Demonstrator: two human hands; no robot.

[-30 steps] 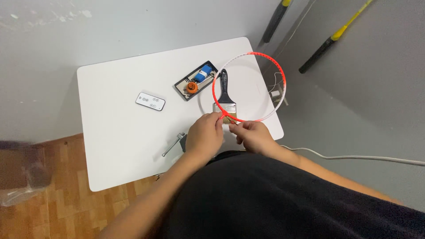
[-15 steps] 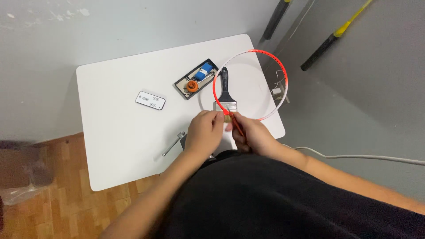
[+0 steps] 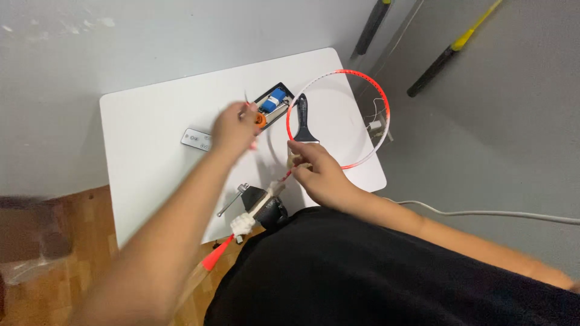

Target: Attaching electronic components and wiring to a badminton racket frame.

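Lying between both hands (image 3: 317,172): racket frame (image 3: 338,118).

White table (image 3: 151,163) and its load

Beside the open black tray (image 3: 275,102) lie a grey remote (image 3: 196,139), a paintbrush (image 3: 301,124) and a red-and-white racket frame (image 3: 362,115); a small vise (image 3: 257,202) is clamped nearer the table's front edge.

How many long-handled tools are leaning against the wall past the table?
2. A black handle leans just beyond the white table's far right corner; a yellow and black handle leans further right. Both run out of the frame, and others may be hidden beyond it.
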